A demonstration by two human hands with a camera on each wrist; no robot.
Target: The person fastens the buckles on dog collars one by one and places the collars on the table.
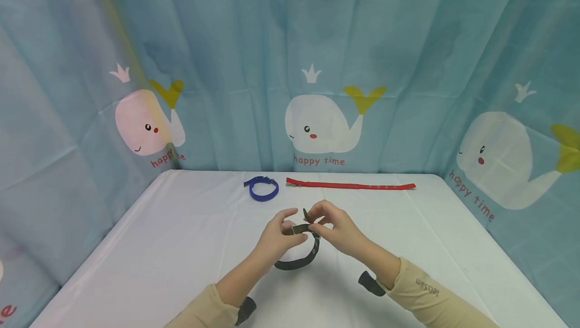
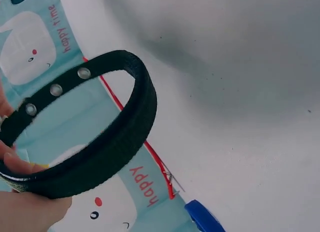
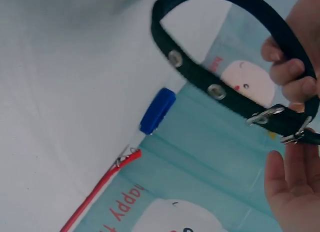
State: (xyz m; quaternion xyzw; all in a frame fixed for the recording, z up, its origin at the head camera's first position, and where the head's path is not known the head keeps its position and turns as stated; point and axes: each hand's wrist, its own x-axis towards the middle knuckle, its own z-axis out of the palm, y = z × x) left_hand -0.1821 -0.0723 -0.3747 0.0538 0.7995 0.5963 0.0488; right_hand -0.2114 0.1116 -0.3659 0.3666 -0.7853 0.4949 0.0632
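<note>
Both hands hold a dark green, nearly black buckle collar [image 1: 296,264], bent into a loop above the white table. My left hand [image 1: 274,237] grips the band on the left, thumb below and fingers above. The strap near its free end is pinched by my right hand [image 1: 342,228], and the tip pokes up between the two hands. Metal eyelets line the band [image 2: 56,89] in the left wrist view. A metal buckle [image 3: 296,137] and a D-ring [image 3: 265,114] show close to the right fingers in the right wrist view.
A blue collar [image 1: 264,197] lies coiled and fastened at the back of the white table [image 1: 181,252]. Right of it, a red collar [image 1: 340,185] is stretched out straight. Blue curtains [image 1: 254,41] printed with whales enclose the table's back and sides.
</note>
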